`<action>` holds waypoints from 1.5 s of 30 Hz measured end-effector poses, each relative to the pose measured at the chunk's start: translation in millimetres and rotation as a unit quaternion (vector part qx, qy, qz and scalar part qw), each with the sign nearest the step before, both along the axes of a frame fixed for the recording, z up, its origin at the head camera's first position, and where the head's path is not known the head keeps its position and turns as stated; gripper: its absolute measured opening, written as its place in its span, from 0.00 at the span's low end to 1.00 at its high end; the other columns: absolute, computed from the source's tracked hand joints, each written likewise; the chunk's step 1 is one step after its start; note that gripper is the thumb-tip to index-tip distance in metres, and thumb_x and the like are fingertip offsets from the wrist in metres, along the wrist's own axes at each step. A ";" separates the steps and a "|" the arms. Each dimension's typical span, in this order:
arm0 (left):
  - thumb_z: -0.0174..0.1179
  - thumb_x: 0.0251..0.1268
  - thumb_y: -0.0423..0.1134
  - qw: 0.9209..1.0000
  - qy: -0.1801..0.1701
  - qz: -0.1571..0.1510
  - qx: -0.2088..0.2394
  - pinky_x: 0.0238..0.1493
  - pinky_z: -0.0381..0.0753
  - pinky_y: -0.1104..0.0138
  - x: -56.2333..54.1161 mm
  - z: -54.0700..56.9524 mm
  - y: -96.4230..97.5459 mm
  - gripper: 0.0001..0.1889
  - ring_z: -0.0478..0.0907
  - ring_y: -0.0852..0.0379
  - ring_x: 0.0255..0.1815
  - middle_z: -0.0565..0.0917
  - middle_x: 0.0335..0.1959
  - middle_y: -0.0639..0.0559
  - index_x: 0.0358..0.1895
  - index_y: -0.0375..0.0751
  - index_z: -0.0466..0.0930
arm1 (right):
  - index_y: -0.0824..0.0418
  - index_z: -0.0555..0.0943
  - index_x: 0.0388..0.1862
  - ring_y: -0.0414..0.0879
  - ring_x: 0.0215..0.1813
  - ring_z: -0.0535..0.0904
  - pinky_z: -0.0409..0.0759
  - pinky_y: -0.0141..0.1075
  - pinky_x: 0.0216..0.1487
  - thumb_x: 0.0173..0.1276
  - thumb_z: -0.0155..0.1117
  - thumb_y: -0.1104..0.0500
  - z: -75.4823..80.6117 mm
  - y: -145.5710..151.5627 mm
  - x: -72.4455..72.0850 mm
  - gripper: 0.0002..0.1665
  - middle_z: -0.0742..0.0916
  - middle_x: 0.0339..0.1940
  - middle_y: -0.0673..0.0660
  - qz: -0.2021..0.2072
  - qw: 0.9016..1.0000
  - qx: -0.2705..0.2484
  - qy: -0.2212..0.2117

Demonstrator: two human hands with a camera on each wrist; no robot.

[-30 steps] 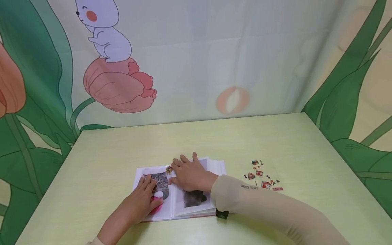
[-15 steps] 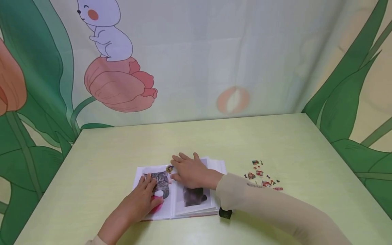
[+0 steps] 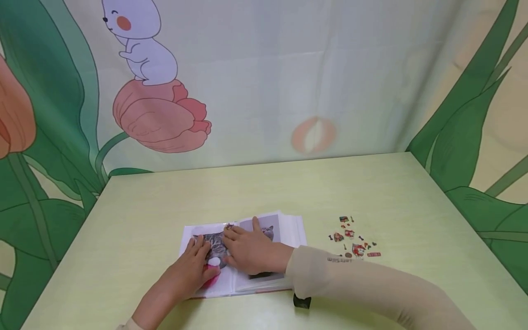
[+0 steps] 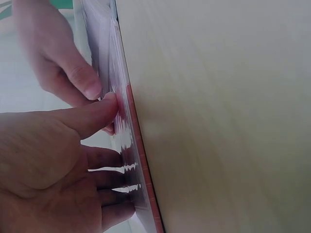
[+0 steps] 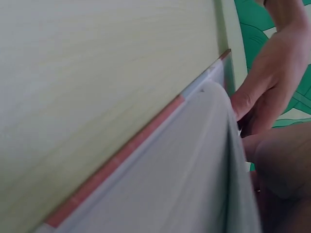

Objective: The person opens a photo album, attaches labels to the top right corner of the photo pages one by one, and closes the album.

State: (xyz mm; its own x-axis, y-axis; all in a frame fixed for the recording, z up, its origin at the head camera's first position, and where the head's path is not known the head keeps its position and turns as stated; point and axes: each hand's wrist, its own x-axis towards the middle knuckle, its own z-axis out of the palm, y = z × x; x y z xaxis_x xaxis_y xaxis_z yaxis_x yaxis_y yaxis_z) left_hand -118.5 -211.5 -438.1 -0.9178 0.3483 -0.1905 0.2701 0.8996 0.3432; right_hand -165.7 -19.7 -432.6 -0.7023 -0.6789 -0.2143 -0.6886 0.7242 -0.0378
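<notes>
An open photo album [image 3: 224, 288] lies on the table with a cat picture [image 3: 215, 242] on its left page and another cat picture [image 3: 267, 233] on the right. My left hand [image 3: 187, 270] rests on the left page, its fingers spread over the picture's left side. Across the fold lies my right hand [image 3: 253, 251], fingertips pressing near a small colourful sticker [image 3: 228, 226] at the left page's upper right, which they partly cover. In the left wrist view, the left fingers are fairly straight against the album's page. Seen from the right wrist, the album's pages [image 5: 180, 170] bulge upward.
Several small red and dark stickers [image 3: 358, 250] are spread out on the table [image 3: 288, 183] right of the album. A small black object [image 3: 302, 301] shows below my right forearm, by the album's lower right corner. A printed curtain [image 3: 247, 91] hangs behind the table.
My right hand lifted slightly off, then came down lower and a little left, with its fingertips now over the small sticker. The left hand stayed in place.
</notes>
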 end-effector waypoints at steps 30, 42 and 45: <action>0.64 0.73 0.49 1.000 0.016 -0.004 0.001 0.73 0.60 0.38 1.7 -0.9 -1.7 0.38 0.52 0.22 0.77 0.59 0.76 0.20 0.71 0.19 0.65 | 0.54 0.62 0.83 0.52 0.84 0.53 0.53 0.64 0.78 0.83 0.44 0.36 -5.4 -1.8 5.4 0.40 0.61 0.85 0.52 0.001 0.999 0.032 0.037; 0.64 0.73 0.50 1.000 0.011 -0.001 -0.001 0.74 0.59 0.38 2.0 -2.7 -2.3 0.39 0.51 0.22 0.78 0.58 0.77 0.21 0.72 0.20 0.64 | 0.54 0.63 0.83 0.51 0.84 0.54 0.53 0.63 0.78 0.82 0.45 0.34 -6.3 -2.8 1.6 0.41 0.61 0.85 0.52 -0.005 0.998 0.039 0.041; 0.64 0.73 0.50 1.000 0.011 -0.001 -0.004 0.74 0.59 0.39 2.1 -2.2 -1.7 0.39 0.51 0.22 0.78 0.58 0.77 0.22 0.72 0.20 0.65 | 0.55 0.63 0.83 0.51 0.84 0.54 0.53 0.62 0.78 0.82 0.45 0.33 -7.8 -1.0 2.0 0.41 0.61 0.85 0.52 -0.004 0.998 0.036 0.043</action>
State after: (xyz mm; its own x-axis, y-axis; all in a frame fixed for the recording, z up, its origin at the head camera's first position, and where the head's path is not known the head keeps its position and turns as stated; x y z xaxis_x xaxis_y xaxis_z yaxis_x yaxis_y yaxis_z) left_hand -116.5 -213.1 -440.3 -0.9211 0.3485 -0.1738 0.2788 0.9017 0.3306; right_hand -163.7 -20.8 -440.5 -0.7250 -0.6588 -0.2010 -0.6818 0.7278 0.0735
